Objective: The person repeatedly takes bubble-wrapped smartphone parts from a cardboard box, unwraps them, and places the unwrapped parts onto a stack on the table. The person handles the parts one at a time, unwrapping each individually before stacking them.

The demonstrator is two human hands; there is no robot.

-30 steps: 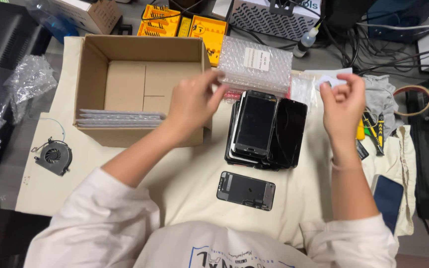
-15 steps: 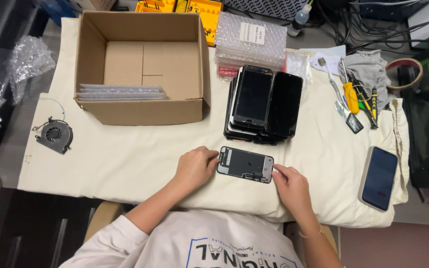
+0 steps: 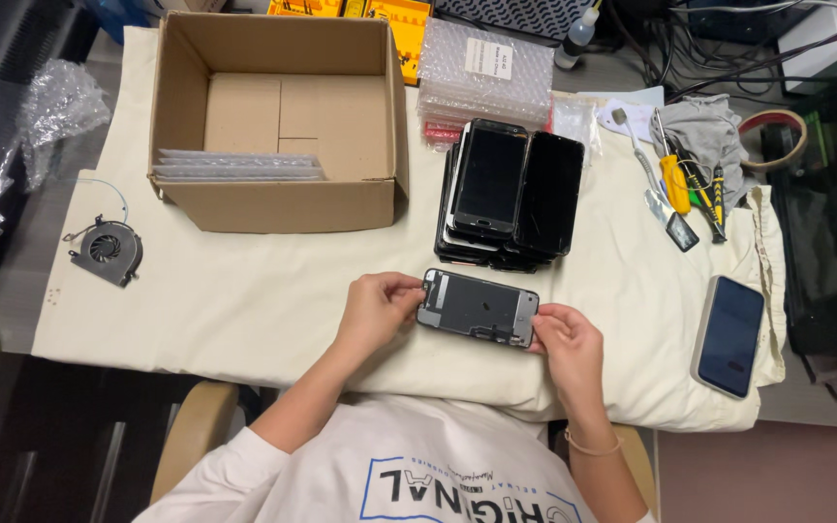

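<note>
Head view, looking straight down on a workbench covered by a cream cloth (image 3: 244,300).

Phone screen panel (image 3: 478,307), dark grey with its inner side up, lies flat on the cloth just below the stack of phones (image 3: 506,194). Both hands are on it. Left hand (image 3: 375,308) pinches the panel's left short edge, fingers curled narrow around the end. Right hand (image 3: 566,341) grips the panel's lower right corner, thumb and fingertips closed on the edge. Panel sits slightly tilted, its right end lower in the frame than its left.

Stack of phones: several dark handsets piled face up in two overlapping columns, directly above the panel, apart from it.

Cardboard box (image 3: 278,199) stands open up and to the left of the panel; a few thin clear-wrapped flat items (image 3: 237,166) lie along its inside left. Small black fan (image 3: 105,251) rests far left of the panel, at the cloth's edge, beside the box's lower left corner.

Bubble-wrap packets (image 3: 483,70) are stacked above the phone stack, touching its top edge as seen.

Screwdrivers and small tools (image 3: 682,189) lie up and right of the panel, near a grey rag (image 3: 704,131). Single dark phone (image 3: 729,334) lies face up well right of the panel, near the cloth's right edge.

White sleeves and a printed white shirt fill the lower frame.
</note>
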